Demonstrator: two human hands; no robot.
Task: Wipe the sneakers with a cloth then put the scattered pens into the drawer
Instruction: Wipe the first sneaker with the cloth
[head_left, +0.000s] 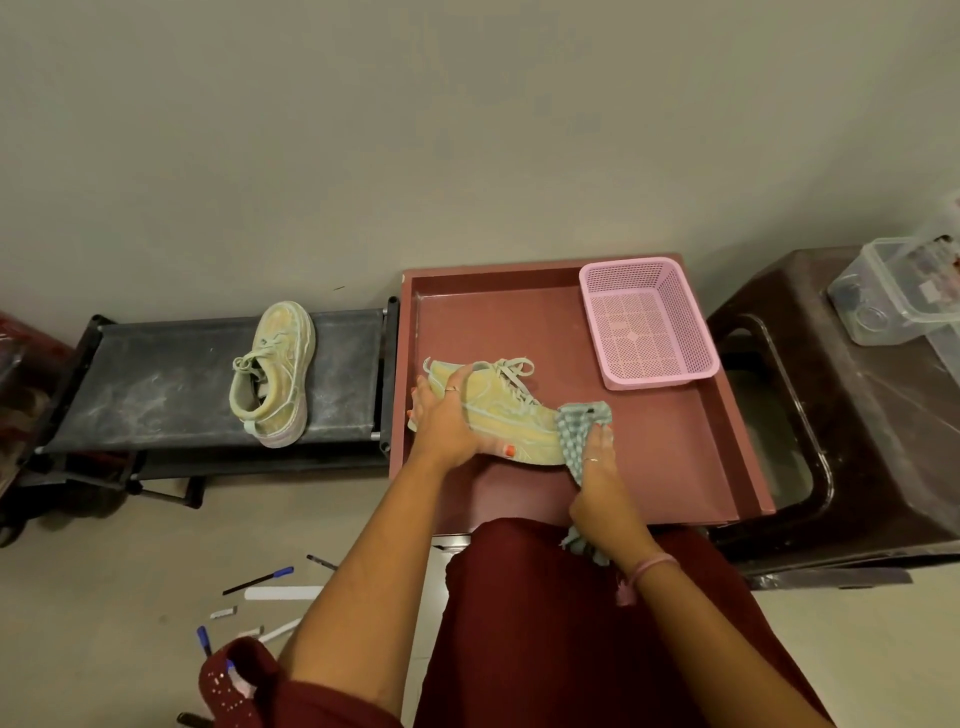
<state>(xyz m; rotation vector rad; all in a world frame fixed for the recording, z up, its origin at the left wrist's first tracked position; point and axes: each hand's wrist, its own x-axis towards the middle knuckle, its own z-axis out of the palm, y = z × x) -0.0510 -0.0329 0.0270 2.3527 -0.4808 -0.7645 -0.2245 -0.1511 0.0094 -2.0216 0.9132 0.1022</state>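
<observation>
Head view: wiping is under way. Left hand (445, 421) steadies the pale yellow-green canvas sneaker (498, 410) lying inside the open reddish drawer (675, 452), its grip curled over the heel; right hand (602, 467) clutches the blue-grey checked cloth (579, 431) against the toe. Its twin sneaker (275, 374) waits on the dark rack (156, 384); scattered pens (260, 579) lie on the floor.

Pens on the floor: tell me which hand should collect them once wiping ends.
Probably the left hand: the pens lie on its side. The right hand grips the cloth, across the body from them.
</observation>
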